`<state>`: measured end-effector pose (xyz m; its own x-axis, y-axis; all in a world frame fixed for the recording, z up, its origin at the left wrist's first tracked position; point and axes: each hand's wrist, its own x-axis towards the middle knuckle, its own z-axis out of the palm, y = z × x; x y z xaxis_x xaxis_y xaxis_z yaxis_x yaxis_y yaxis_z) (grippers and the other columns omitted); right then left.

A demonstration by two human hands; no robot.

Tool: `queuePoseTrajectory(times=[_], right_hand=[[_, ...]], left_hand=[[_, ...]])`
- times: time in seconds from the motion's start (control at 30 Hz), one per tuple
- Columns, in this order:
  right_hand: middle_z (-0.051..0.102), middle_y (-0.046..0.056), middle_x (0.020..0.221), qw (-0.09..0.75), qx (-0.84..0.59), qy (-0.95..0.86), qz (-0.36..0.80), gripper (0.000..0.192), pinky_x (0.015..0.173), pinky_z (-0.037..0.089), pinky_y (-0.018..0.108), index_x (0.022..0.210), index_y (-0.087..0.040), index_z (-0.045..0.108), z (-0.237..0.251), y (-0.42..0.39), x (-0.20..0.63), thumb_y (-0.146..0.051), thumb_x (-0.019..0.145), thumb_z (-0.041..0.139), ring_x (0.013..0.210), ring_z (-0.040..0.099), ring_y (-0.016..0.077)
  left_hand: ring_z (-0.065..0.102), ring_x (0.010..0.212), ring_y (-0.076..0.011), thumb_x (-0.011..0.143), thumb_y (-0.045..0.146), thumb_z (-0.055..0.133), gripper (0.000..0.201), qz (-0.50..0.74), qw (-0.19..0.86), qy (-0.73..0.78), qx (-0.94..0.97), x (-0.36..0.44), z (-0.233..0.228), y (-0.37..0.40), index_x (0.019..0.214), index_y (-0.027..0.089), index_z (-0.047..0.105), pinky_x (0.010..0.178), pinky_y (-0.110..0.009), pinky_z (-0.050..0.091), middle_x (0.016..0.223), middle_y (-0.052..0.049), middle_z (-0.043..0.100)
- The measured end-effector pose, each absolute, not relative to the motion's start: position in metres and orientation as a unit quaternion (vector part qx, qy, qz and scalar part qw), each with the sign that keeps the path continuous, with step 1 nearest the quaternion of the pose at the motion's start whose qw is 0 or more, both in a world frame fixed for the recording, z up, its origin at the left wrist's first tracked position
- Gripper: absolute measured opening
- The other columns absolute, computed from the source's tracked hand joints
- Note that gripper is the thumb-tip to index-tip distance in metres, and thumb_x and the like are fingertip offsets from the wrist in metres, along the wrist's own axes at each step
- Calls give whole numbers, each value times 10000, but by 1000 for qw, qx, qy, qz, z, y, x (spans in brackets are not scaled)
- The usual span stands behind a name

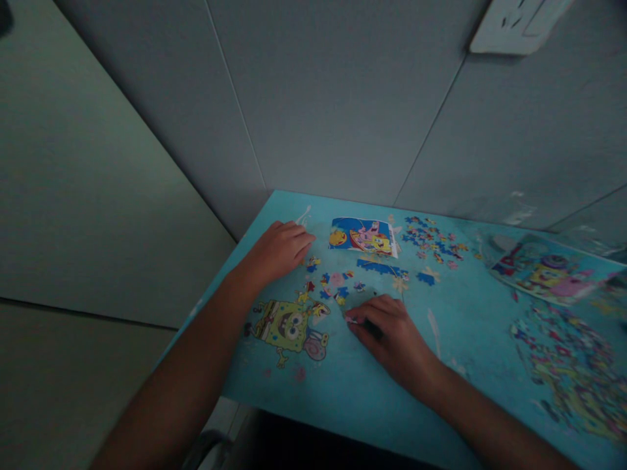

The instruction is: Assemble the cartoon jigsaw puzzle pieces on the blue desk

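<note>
Right hand (385, 333), just below and right of mid-frame, had thumb and index pinched on a small puzzle piece (351, 320), other fingers curled in. Left hand (284, 249), just left of mid-frame, was palm down, fingers loosely bent; couldn't tell if it held anything. Loose puzzle pieces (337, 281) sat between the hands, near centre. Joined strip (378, 267) lay above the right hand, below the picture card (360, 235); small blue chunk (426, 279) right of the strip. More scattered pieces (434, 243) were right of the card. Cartoon print (289, 325) showed on the blue table (470, 320), lower centre, beside the left forearm. Clear bag (553, 271) with a picture in it was at right, large pile of pieces (573, 356) at lower right, blurred. Wall socket (519, 26) was upper right.
</note>
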<state>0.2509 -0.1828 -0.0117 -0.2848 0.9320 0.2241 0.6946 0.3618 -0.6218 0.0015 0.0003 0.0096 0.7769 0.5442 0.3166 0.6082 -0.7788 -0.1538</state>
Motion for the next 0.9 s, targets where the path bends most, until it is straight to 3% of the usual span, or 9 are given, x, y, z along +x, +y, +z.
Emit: queuePoseTrajectory(times=[0.27, 0.47, 0.9], right_hand=[[734, 10, 926, 278, -518, -782, 209, 82, 870, 446, 406, 943, -252, 697, -8, -187, 255, -242, 972, 621, 907, 656, 201], [757, -1, 957, 285, -500, -789, 215, 117, 874, 439, 404, 1038, -274, 712, -9, -188, 253, -232, 988, 615, 897, 667, 193], [737, 29, 976, 265, -510, -798, 181, 135, 874, 472, 421, 1052, -278, 755, -12, -185, 248, -254, 967, 652, 953, 638, 225]], left_hand=[[635, 948, -239, 1031, 245, 465, 260, -133, 116, -309, -935, 2, 11, -1, 1119, 198, 705, 815, -387, 442, 990, -75, 719], [636, 982, -247, 1033, 256, 461, 264, -127, 118, -305, -937, 2, 7, 1, 1129, 200, 700, 820, -395, 444, 1011, -79, 722], [640, 987, -248, 1031, 272, 473, 253, -142, 106, -294, -939, 0, 6, 1, 1124, 215, 701, 829, -394, 448, 1017, -75, 723]])
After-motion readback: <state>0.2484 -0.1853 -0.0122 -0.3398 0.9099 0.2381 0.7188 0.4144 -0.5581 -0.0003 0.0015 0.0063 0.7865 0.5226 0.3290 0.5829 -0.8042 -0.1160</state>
